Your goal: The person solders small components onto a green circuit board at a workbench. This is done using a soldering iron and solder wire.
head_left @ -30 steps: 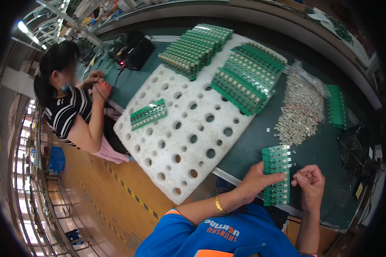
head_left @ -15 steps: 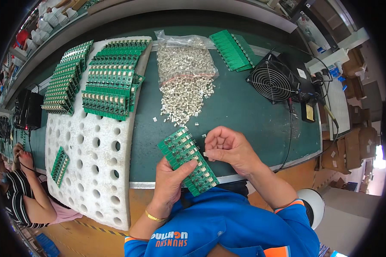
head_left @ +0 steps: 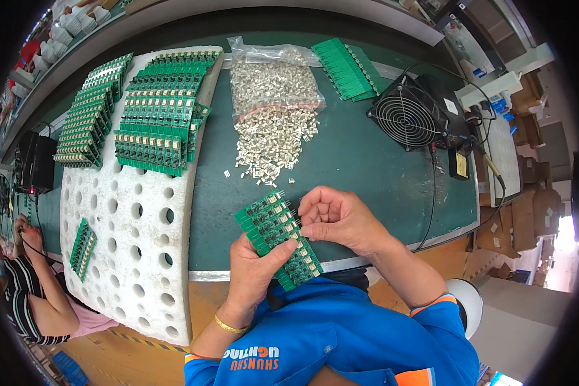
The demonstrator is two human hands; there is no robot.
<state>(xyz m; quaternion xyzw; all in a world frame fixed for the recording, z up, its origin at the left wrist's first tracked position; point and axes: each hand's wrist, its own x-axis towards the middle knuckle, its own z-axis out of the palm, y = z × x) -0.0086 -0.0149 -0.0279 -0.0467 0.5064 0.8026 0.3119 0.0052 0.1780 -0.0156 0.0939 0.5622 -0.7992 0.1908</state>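
A green panel of circuit boards (head_left: 278, 226), with a row of small white connectors along its right side, slants over the table's front edge. My left hand (head_left: 254, 267) is closed on its lower left side, thumb lying across the top face. At the panel's right edge, my right hand (head_left: 334, 222) pinches a small white pin connector between thumb and forefinger; the fingertips mostly hide it. The other fingers of that hand curl inward. Beyond the panel a heap of loose white connectors (head_left: 273, 138) spills from a clear plastic bag (head_left: 273, 80).
A white foam board (head_left: 119, 219) with round holes stands at left, bearing rows of filled circuit panels (head_left: 153, 109) and one small panel (head_left: 83, 249). Further green panels (head_left: 347, 69) lie at the back. A black fan (head_left: 405, 116) and a soldering iron (head_left: 492, 166) are at right. Another person (head_left: 38, 283) sits at far left.
My right hand has moved slightly left, bringing the pinched connector against the panel's edge. My left hand keeps its hold on the panel. The whole view has shifted slightly.
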